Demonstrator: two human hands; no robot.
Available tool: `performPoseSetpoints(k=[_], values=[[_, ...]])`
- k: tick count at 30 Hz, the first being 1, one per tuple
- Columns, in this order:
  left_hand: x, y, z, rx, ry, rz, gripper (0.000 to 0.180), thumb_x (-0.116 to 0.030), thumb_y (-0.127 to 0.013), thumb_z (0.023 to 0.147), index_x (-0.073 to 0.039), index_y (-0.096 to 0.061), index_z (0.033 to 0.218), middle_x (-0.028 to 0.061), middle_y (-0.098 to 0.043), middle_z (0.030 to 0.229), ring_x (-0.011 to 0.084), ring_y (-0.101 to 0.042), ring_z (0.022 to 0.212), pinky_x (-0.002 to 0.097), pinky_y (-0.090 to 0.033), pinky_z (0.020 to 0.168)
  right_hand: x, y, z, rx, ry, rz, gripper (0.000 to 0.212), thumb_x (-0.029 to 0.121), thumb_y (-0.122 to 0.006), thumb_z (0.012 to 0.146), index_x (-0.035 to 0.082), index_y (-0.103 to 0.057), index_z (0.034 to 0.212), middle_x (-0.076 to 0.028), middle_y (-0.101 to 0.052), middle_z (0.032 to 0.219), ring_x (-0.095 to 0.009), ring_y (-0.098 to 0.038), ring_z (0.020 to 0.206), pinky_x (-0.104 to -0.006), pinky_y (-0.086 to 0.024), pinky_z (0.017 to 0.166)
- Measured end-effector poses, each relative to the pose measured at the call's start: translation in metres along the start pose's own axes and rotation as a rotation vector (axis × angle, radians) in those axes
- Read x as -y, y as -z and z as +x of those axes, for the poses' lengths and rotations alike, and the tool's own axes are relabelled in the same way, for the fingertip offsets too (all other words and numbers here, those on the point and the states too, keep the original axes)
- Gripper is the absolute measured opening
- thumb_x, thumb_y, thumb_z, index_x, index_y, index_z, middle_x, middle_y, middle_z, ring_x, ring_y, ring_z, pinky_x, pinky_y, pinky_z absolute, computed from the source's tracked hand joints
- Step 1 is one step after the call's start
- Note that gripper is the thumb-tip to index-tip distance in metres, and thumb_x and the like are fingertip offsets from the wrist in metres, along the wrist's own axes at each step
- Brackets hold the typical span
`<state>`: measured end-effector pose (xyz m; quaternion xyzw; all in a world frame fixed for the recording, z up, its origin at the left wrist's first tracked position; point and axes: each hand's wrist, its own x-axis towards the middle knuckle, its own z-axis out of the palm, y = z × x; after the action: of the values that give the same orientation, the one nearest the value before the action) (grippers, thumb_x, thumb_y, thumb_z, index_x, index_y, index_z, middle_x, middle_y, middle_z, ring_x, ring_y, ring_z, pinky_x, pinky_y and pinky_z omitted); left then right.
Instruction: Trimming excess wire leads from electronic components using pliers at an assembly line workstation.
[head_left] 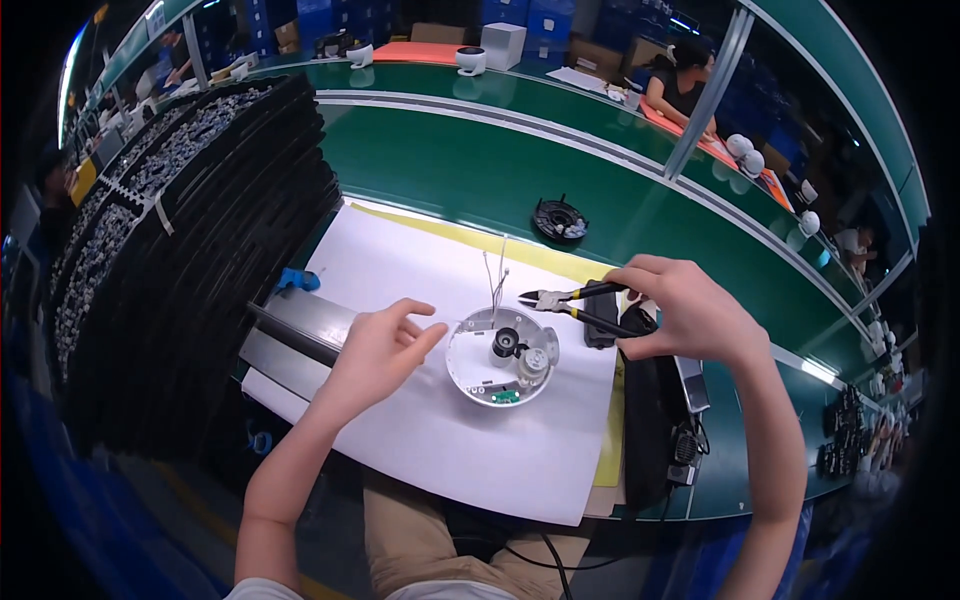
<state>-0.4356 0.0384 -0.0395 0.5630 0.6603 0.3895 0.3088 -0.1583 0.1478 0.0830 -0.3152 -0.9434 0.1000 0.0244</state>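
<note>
My right hand (690, 310) grips a pair of diagonal cutters (546, 300) by its black and yellow handles, which are spread apart. The jaws point left, just above and right of a round white housing (458, 365). Inside that housing sit a black cylindrical part (506, 343), a whitish round motor-like part (532, 363) and a small green circuit board (506, 397). Thin wires (497, 285) rise from its far edge. My left hand (382, 348) hovers left of the housing, fingers apart and holding nothing. The housing rests on a white sheet (540, 470).
Tall stacked black trays (200, 260) with small parts stand at left. A black round part (560, 220) lies on the green conveyor (430, 170) beyond. A black block (601, 320) and a black pouch (650, 430) sit at right. A person (680, 90) works across the line.
</note>
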Motion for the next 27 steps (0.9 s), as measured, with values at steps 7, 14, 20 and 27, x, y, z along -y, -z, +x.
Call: performPoseSetpoints(k=[7,14,20,27], values=[[0.012,-0.006,0.028,0.074,-0.077,0.065,0.016,-0.011,-0.063,0.083,0.004,-0.065,0.084,0.0093,-0.065,0.072,0.0115,-0.062,0.064,0.0218,-0.05,0.061,0.024,0.009,0.052,0.187,0.134,-0.306,0.053,0.02,-0.078,0.059,0.0,-0.058,0.103,-0.011,-0.056,0.093,-0.027,-0.056,0.089,-0.0355,-0.048,0.076],[0.011,-0.009,0.032,-0.014,-0.228,0.036,0.011,-0.006,-0.062,0.082,0.004,-0.063,0.079,0.0102,-0.064,0.071,0.0152,-0.062,0.062,0.0236,-0.05,0.06,0.034,0.01,0.067,0.274,0.216,-0.408,0.048,0.018,-0.078,0.058,-0.001,-0.059,0.097,-0.009,-0.056,0.09,-0.025,-0.057,0.089,-0.0335,-0.049,0.076],[0.014,-0.011,0.032,-0.028,-0.244,0.055,0.011,-0.006,-0.062,0.082,0.004,-0.063,0.079,0.0109,-0.064,0.074,0.0153,-0.062,0.063,0.0239,-0.049,0.06,0.032,0.005,0.075,0.248,0.247,-0.416,0.044,0.017,-0.078,0.058,0.0,-0.059,0.094,-0.009,-0.056,0.088,-0.025,-0.057,0.089,-0.0337,-0.049,0.076],[0.013,-0.01,0.03,-0.027,-0.282,0.086,0.01,-0.006,-0.062,0.082,0.004,-0.062,0.08,0.0107,-0.063,0.074,0.0155,-0.061,0.064,0.024,-0.049,0.059,0.035,0.001,0.082,0.324,0.21,-0.462,0.044,0.019,-0.078,0.059,0.0,-0.06,0.094,-0.009,-0.056,0.089,-0.024,-0.058,0.09,-0.0334,-0.049,0.078]])
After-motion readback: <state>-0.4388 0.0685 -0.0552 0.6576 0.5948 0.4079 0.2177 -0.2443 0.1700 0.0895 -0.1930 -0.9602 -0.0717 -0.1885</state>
